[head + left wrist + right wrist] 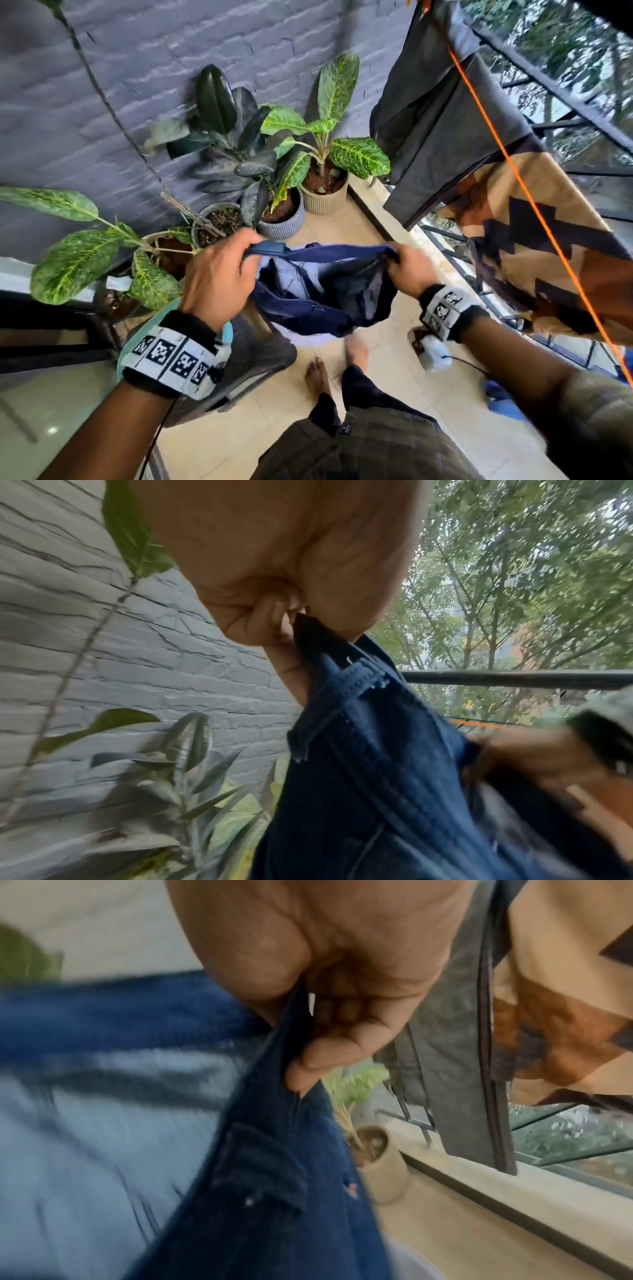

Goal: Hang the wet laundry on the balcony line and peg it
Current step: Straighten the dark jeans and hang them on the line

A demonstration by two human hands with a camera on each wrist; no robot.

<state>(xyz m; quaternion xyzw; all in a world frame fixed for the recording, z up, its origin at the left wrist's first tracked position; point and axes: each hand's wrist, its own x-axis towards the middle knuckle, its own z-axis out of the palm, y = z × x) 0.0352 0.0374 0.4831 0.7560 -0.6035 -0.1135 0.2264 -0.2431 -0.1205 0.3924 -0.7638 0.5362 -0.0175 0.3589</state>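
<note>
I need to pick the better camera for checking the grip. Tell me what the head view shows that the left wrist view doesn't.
Only the head view: both hands at once, left hand and right hand, stretching the blue jeans between them; the grey cloth and patterned cloth already over the orange line; the potted plants.

Only the left wrist view: the curled fingers pinching the waistband from below, and the trees beyond the railing.

Both: the jeans, the grey brick wall, the line.
</note>
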